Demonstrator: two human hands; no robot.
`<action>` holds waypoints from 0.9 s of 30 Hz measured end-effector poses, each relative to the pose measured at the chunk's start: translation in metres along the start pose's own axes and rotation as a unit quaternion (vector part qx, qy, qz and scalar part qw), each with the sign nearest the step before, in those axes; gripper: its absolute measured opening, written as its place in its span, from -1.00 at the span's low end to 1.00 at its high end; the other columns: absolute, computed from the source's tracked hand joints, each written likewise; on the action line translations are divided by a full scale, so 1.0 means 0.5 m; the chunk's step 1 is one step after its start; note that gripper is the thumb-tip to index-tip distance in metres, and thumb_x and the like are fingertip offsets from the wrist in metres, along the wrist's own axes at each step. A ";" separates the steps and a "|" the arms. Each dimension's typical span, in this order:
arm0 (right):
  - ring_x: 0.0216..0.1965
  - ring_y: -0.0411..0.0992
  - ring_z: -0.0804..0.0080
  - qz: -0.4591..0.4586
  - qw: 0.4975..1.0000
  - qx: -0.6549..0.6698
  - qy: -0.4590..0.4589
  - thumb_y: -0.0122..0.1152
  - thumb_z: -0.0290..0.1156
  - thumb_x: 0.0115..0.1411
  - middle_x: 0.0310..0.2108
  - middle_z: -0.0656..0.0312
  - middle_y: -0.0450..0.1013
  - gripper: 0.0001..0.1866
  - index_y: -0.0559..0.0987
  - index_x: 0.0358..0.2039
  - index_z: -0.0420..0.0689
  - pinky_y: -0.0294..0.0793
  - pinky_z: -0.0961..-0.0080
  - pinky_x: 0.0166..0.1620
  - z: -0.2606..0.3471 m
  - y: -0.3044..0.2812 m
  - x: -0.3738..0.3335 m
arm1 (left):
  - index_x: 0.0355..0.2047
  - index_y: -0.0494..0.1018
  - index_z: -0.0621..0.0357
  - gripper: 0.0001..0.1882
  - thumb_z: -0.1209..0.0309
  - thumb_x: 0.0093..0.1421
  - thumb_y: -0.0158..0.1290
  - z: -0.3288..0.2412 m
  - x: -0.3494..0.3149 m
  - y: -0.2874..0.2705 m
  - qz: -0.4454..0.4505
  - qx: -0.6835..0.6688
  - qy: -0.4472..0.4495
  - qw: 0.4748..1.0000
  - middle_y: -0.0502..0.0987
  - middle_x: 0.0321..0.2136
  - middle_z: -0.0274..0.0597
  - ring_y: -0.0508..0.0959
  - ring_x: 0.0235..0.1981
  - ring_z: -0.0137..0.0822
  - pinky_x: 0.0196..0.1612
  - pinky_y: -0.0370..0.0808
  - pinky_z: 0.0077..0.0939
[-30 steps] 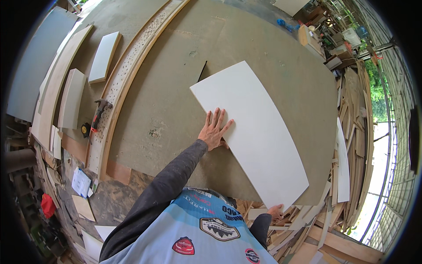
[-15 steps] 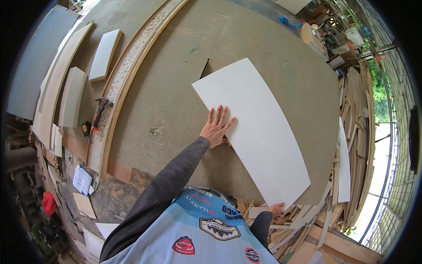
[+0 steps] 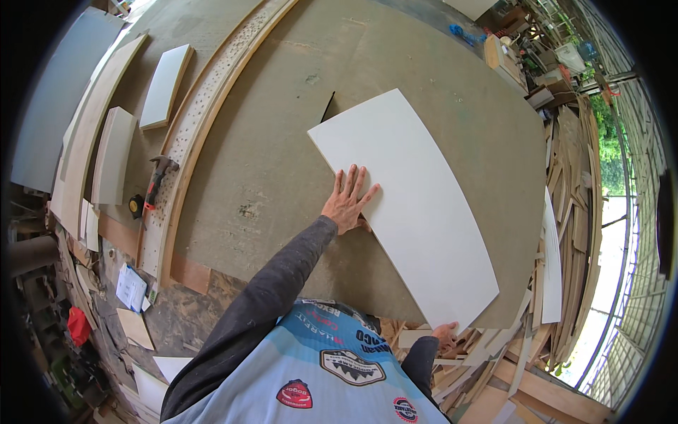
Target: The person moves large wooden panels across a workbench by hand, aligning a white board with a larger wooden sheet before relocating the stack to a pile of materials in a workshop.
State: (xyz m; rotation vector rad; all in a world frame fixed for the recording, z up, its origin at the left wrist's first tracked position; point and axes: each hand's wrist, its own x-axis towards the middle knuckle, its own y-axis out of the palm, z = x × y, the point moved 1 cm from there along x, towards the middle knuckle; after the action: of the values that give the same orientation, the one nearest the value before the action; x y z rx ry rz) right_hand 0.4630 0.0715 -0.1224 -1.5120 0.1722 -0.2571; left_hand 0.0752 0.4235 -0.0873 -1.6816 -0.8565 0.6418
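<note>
A white panel [image 3: 417,205] with one curved long edge lies at a slant over the grey-brown work surface [image 3: 247,162]. On its left edge, my left hand [image 3: 345,205] rests with fingers stretched out and spread over the top face, the thumb down by the edge. At the panel's near corner, my right hand [image 3: 445,336] grips the end, its fingers partly hidden by the board. A thin dark slit or strip [image 3: 328,107] shows beside the panel's far left corner.
A long curved wooden form [image 3: 185,141] with a perforated face runs along the left, a claw hammer [image 3: 157,180] on it and a tape measure [image 3: 136,205] beside it. White-faced blocks [image 3: 164,88] lie further left. Wood offcuts [image 3: 568,177] pile up at right.
Both hands keep their places on the white panel. The whole view has shifted very slightly; nothing has been taken up or let go.
</note>
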 end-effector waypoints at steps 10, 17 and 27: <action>0.22 0.03 -0.13 -0.008 1.000 0.019 -0.013 -0.31 0.30 0.25 0.20 -0.20 0.05 -0.09 0.16 0.25 -0.33 0.04 -0.07 0.21 0.019 -0.007 -0.018 | 0.39 -0.26 -0.17 0.28 -0.40 -0.21 0.08 0.011 0.008 0.003 0.002 0.004 -0.004 1.000 -0.34 0.36 0.22 -0.36 0.37 0.26 0.33 -0.29 0.32; 0.25 -0.02 -0.22 0.008 1.000 0.019 -0.012 -0.34 0.30 0.26 0.21 -0.23 -0.01 -0.07 0.04 0.29 -0.33 0.03 -0.12 0.23 0.030 -0.012 -0.025 | 0.39 -0.25 -0.17 0.28 -0.41 -0.22 0.07 0.014 0.018 -0.003 0.004 -0.003 -0.003 1.000 -0.32 0.36 0.22 -0.34 0.37 0.25 0.33 -0.26 0.31; 0.26 -0.03 -0.13 -0.001 1.000 0.026 -0.008 -0.34 0.32 0.25 0.21 -0.23 0.02 -0.07 0.11 0.28 -0.32 -0.05 -0.11 0.25 0.035 -0.003 -0.024 | 0.39 -0.27 -0.18 0.29 -0.42 -0.23 0.07 0.022 0.029 0.004 -0.003 0.012 -0.002 1.000 -0.33 0.36 0.22 -0.35 0.37 0.27 0.32 -0.26 0.33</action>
State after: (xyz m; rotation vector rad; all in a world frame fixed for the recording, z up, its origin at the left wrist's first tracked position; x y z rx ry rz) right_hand 0.4561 0.0914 -0.1207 -1.4618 0.1507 -0.2496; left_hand 0.0756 0.4412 -0.0920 -1.6564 -0.8539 0.6490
